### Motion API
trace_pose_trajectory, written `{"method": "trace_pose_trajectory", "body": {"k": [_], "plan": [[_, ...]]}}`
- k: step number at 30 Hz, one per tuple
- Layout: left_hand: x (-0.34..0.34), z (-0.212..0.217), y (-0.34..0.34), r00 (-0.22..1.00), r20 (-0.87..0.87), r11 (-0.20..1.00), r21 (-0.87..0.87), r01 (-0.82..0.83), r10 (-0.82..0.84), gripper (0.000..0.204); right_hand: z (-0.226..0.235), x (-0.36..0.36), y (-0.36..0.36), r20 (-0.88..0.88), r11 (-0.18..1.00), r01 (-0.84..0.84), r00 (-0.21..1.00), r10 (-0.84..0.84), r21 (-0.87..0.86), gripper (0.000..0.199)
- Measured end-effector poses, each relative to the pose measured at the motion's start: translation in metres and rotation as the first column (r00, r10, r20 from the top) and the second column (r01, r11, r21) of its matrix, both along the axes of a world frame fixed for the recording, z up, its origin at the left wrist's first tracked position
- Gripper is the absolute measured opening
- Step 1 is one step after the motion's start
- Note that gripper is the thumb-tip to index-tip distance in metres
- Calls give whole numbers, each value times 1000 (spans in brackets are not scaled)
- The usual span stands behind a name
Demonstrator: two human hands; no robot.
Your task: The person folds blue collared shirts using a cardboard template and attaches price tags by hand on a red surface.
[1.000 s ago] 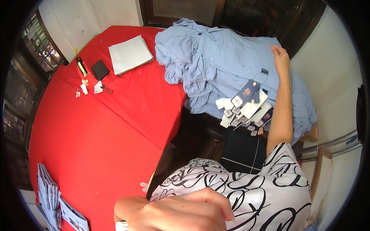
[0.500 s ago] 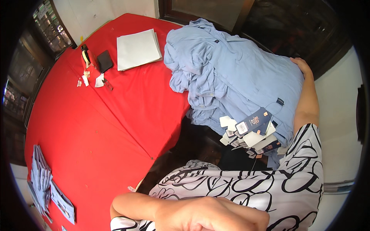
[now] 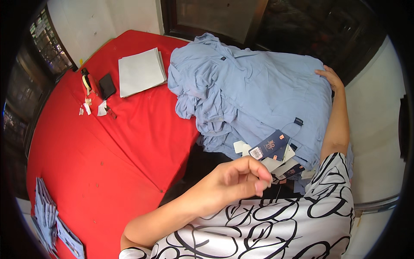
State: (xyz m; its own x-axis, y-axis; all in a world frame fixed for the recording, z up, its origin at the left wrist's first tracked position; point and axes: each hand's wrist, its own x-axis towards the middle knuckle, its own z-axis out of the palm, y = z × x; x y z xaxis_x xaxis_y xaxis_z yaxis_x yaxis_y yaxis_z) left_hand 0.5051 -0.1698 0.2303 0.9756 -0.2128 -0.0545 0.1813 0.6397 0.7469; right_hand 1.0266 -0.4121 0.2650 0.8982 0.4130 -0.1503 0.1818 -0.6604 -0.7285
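A thick stack of light blue shirts [image 3: 267, 86] lies at the upper right, its left part loosely bunched. My right hand [image 3: 332, 78] rests at the stack's far right corner, fingers stretched over the edge fabric. At the near edge hangs a cluster of hang tags, with a dark blue tag [image 3: 271, 144] on top and white tags [image 3: 273, 164] under it. My left hand [image 3: 241, 179] is just in front of them, its fingers curled toward the thumb. I see nothing between its fingers. It partly hides the tags.
A red cloth-covered table [image 3: 116, 164] curves along the left. On it are white paper sheets [image 3: 142, 71], a dark flat phone-like object [image 3: 107, 85], a red tape dispenser [image 3: 90, 84], paper scraps [image 3: 102, 108] and folded blue pieces [image 3: 45, 211]. Dark-framed glass [image 3: 310, 30] stands behind the stack.
My left hand has moved up and away from my body to the hang tags. My right hand remains at the stack's far corner. The view has shifted slightly.
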Motion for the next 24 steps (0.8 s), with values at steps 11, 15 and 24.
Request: {"method": "trace_pose_trajectory", "body": {"k": [11,15,24], "plan": [[44,-81,-13,992,34,941,321,107,-124,27,33,-43,-8,457,985,-128,874,166,-113,69],[64,-80,-16,992,36,895,437,93,-121,34,36,-132,2,650,976,-137,729,216,-171,45],[177,-58,-18,868,440,464,735,-495,230,74,-30,-209,-18,875,919,-142,280,394,-368,44]]}}
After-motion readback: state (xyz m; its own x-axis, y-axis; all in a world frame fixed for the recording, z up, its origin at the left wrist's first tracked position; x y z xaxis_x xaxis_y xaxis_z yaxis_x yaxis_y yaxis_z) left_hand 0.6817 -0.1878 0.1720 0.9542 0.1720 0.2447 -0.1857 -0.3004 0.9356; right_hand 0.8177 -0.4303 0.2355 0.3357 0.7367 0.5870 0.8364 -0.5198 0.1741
